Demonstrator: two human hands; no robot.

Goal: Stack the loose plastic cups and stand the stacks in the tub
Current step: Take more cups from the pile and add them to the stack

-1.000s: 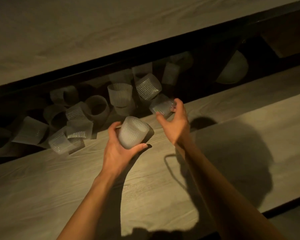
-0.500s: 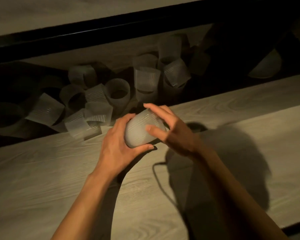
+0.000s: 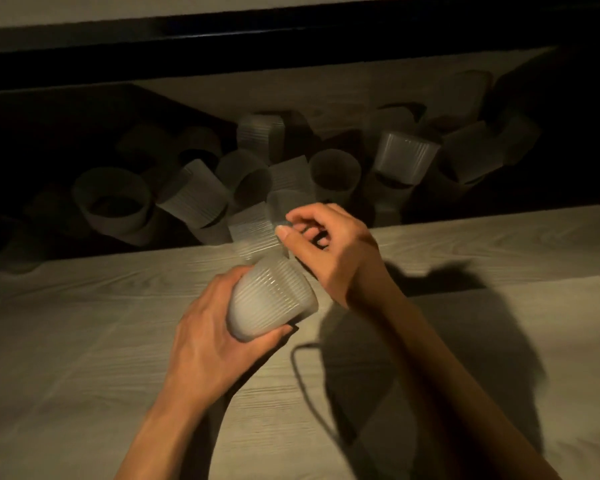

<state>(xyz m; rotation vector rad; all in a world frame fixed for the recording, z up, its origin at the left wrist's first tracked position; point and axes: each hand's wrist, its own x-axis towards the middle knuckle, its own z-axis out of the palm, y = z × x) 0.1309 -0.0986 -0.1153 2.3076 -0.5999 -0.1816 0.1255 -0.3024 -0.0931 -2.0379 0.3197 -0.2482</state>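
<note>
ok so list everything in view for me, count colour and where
cup stack: one, cloudy white, ribbed, held over the table; cups in it cannot be counted
nearest loose cup: one, clear, ribbed, at the table's far edge
other loose cups: over a dozen, translucent, tumbled in the dark recess beyond the table
table: one, pale wood grain, foreground
left hand: one, grips the cup stack
right hand: one, appears to pinch the nearest loose cup's rim

Dim yellowish light, hard shadows on the table [image 3: 84, 323], far cups [image 3: 201, 199] murky and soft
</note>
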